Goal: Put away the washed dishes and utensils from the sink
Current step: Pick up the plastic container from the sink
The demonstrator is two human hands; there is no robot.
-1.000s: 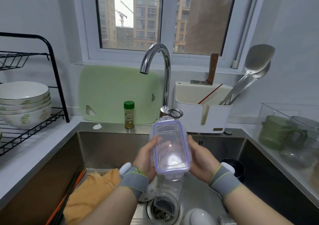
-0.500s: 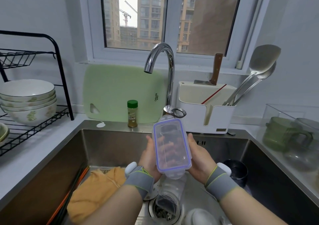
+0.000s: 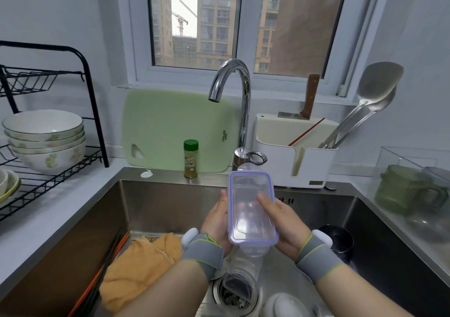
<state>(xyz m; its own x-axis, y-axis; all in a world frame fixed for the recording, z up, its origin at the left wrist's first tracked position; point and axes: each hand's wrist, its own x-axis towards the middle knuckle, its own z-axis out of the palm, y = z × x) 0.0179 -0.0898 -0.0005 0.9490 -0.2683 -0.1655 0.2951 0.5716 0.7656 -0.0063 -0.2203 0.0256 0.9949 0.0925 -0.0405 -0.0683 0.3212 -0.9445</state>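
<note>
Soft window (image 3: 219,22) daylight, wide-angle edge distortion

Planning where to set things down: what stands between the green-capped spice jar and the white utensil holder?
The chrome faucet stands between the spice jar and the utensil holder, in the head view.

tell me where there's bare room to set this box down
Barest: grey counter left of the sink, between its rim and the black dish rack. A thin strip behind the sink, left of the spice jar, too. Crowded: sink floor (orange cloth, chopsticks) and the right counter by the green mug.
</note>
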